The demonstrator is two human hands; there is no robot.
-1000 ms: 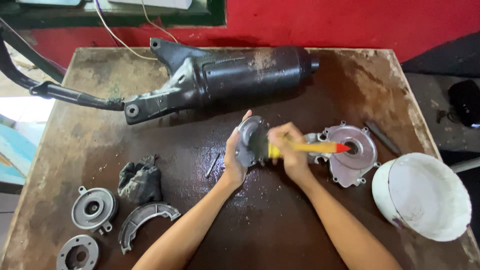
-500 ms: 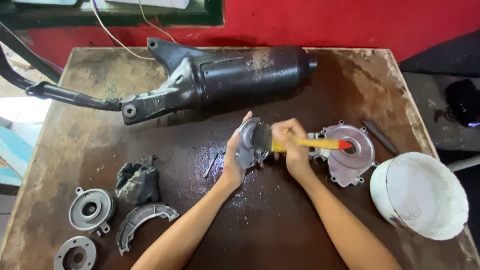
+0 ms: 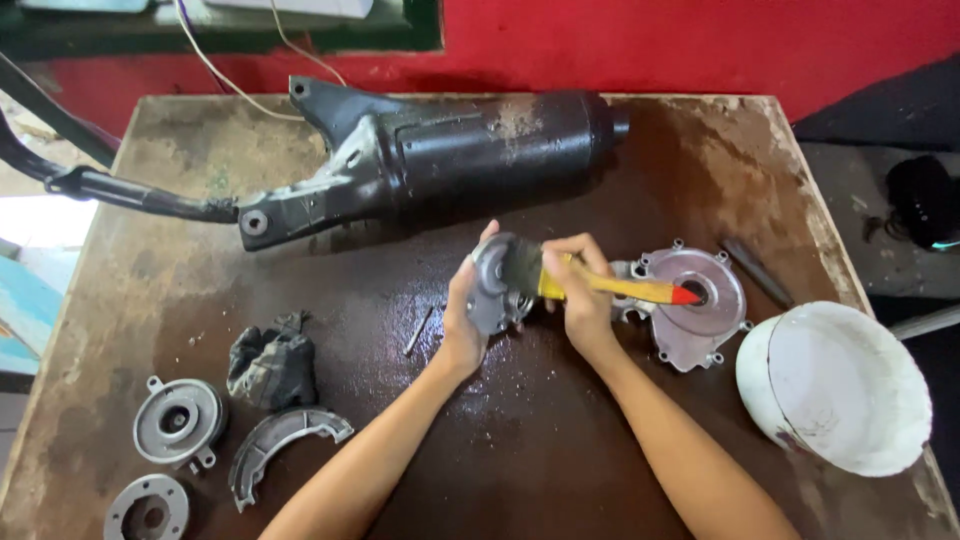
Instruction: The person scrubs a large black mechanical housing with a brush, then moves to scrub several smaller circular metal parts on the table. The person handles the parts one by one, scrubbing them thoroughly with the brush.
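While your left hand (image 3: 462, 318) wraps its fingers around that small grey metal housing (image 3: 492, 282) and props it up off the table (image 3: 560, 450), your right hand (image 3: 580, 292) is closed tight on the yellow-handled brush (image 3: 620, 288), bristles pressed right against the part's face. Compared with a second ago, not much has moved: the part sits in the same spot at the middle of the table, and the brush handle has only tipped a little, its red end pointing right over the flat grey cover plate (image 3: 690, 305). So to me it looks like you're mid-scrub, just working short strokes on the same face rather than shifting to a new piece.

Around you: the big black exhaust muffler (image 3: 470, 150) lies across the far side, its pipe running off to the left. Near left there's a crumpled dark rag (image 3: 270, 362), a curved brake shoe (image 3: 285, 440), a round flanged hub piece (image 3: 178, 420) and another ring-shaped part (image 3: 148, 508) at the near edge. The white bowl (image 3: 840, 390) sits on the right, just past the cover plate. The tabletop looks wet and dark around your hands.
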